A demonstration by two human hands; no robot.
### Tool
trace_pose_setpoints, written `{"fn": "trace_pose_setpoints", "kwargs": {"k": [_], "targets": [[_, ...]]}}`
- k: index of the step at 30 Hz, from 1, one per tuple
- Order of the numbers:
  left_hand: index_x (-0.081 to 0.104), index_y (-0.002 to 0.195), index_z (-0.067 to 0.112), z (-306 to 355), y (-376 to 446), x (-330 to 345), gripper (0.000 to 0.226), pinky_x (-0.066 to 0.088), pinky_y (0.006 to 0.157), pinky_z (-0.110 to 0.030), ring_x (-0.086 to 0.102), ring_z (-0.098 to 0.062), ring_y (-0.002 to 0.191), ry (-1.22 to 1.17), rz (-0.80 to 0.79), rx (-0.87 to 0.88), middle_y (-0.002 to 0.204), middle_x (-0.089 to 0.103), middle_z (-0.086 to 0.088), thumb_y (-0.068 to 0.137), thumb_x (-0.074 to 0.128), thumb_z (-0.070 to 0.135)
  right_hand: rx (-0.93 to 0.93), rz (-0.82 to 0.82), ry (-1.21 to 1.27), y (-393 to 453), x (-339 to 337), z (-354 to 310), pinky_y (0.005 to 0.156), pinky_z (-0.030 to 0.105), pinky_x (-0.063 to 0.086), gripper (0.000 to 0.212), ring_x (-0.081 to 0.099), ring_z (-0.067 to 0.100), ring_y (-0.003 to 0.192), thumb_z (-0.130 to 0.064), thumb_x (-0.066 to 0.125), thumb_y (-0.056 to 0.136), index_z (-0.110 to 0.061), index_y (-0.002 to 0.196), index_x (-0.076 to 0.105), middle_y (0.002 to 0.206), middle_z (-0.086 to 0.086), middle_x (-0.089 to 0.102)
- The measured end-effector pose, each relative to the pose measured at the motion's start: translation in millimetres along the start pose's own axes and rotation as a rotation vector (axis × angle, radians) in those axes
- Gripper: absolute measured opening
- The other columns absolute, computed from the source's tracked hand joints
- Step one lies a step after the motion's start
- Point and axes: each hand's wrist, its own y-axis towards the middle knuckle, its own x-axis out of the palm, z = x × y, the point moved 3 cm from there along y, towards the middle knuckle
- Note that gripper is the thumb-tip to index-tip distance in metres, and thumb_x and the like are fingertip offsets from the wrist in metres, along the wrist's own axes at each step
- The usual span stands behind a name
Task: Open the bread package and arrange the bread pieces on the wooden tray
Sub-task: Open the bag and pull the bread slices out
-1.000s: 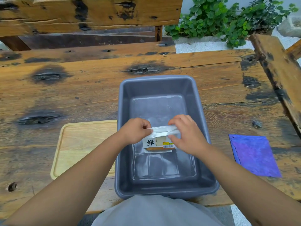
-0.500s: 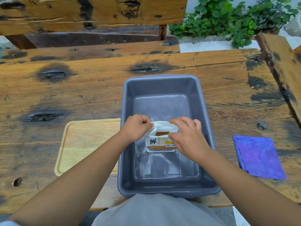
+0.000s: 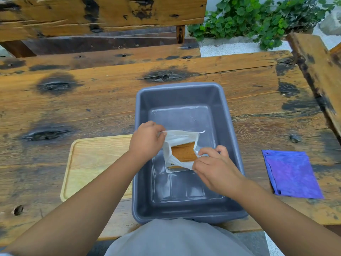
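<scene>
A white bread package is held over the grey plastic tub, its mouth pulled wide open. Brown bread shows inside the opening. My left hand pinches the package's far-left edge. On the near-right edge my right hand grips the plastic. The light wooden tray lies on the table just left of the tub, partly under my left forearm, with nothing on it.
A purple cloth lies flat on the wooden table to the right of the tub. A wooden bench back runs along the far side. Green plants grow beyond the far right corner.
The package's sealed top has been pulled apart. My right hand moved toward me and my left hand moved away, so the mouth gapes and the bread shows.
</scene>
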Motion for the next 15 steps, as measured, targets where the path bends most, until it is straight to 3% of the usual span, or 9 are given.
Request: {"fn": "trace_pose_setpoints", "kwargs": {"k": [3,6,8,11,15], "targets": [[0.061,0.119,0.022,27,-20,-7,0.036,0.039,0.084,-0.042,0.050,-0.030,0.111,0.173,0.136,0.318,0.119,0.058,-0.004,0.085,0.063,0.032,0.029,-0.012,0.000,4,-1,-1,0.080,0.038,0.028,0.013,0.057,0.019,0.102,-0.015,0.065,0.083,-0.023,0.073,0.063,0.088,-0.014,0.068],[0.057,0.115,0.026,51,-47,1,0.038,0.036,0.080,-0.042,0.051,-0.021,0.101,0.296,0.014,0.665,0.106,0.061,0.006,0.081,0.058,0.044,0.060,-0.019,0.006,9,-2,-3,0.070,0.037,0.031,0.013,0.055,0.023,0.095,-0.015,0.061,0.082,-0.021,0.072,0.058,0.085,-0.012,0.063],[0.060,0.107,0.023,50,-57,12,0.032,0.034,0.082,-0.042,0.052,-0.022,0.099,0.442,-0.097,0.651,0.098,0.061,0.005,0.081,0.058,0.040,0.087,-0.044,-0.007,11,-3,-3,0.069,0.037,0.033,0.013,0.055,0.024,0.094,-0.015,0.060,0.082,-0.019,0.070,0.058,0.091,-0.010,0.067],[0.062,0.083,0.021,41,-59,16,0.006,0.035,0.084,-0.044,0.054,-0.025,0.095,0.560,-0.135,0.545,0.088,0.058,0.002,0.077,0.064,0.020,0.153,-0.089,-0.046,14,-7,-3,0.070,0.038,0.034,0.014,0.055,0.025,0.095,-0.021,0.058,0.084,-0.019,0.070,0.057,0.098,-0.005,0.071],[0.067,0.073,0.025,35,-57,10,0.013,0.028,0.090,-0.051,0.051,-0.029,0.109,0.650,-0.157,0.452,0.094,0.063,0.001,0.068,0.071,0.014,0.259,-0.163,-0.138,17,-9,2,0.071,0.039,0.029,0.031,0.048,0.024,0.089,-0.047,0.040,0.083,-0.020,0.086,0.055,0.089,-0.007,0.066]]}}
